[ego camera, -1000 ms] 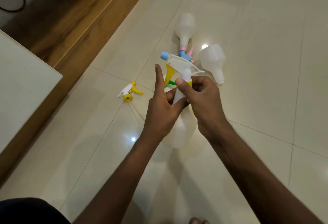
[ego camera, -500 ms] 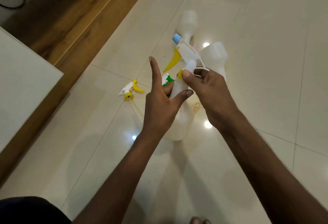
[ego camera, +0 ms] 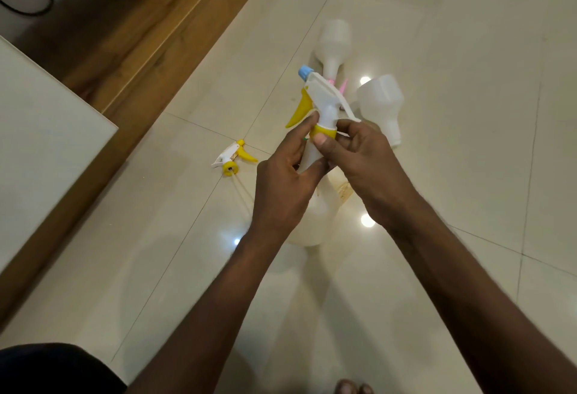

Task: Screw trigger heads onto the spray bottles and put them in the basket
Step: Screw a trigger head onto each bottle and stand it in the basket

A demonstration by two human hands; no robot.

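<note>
With the left hand [ego camera: 281, 184] clamping the bottle [ego camera: 312, 206] neck, the right hand [ego camera: 359, 159] pinching the yellow collar [ego camera: 324, 129] should twist squarely, avoiding cross-threading.

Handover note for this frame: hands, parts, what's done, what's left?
Left hand grips the held bottle at its neck. Right hand pinches the yellow collar of its trigger head; tightness unclear.
On the floor: two headless bottles, a loose yellow trigger head, pink parts partly hidden.
No basket in view; nothing visibly stowed. Finish this one, then the rest.
</note>
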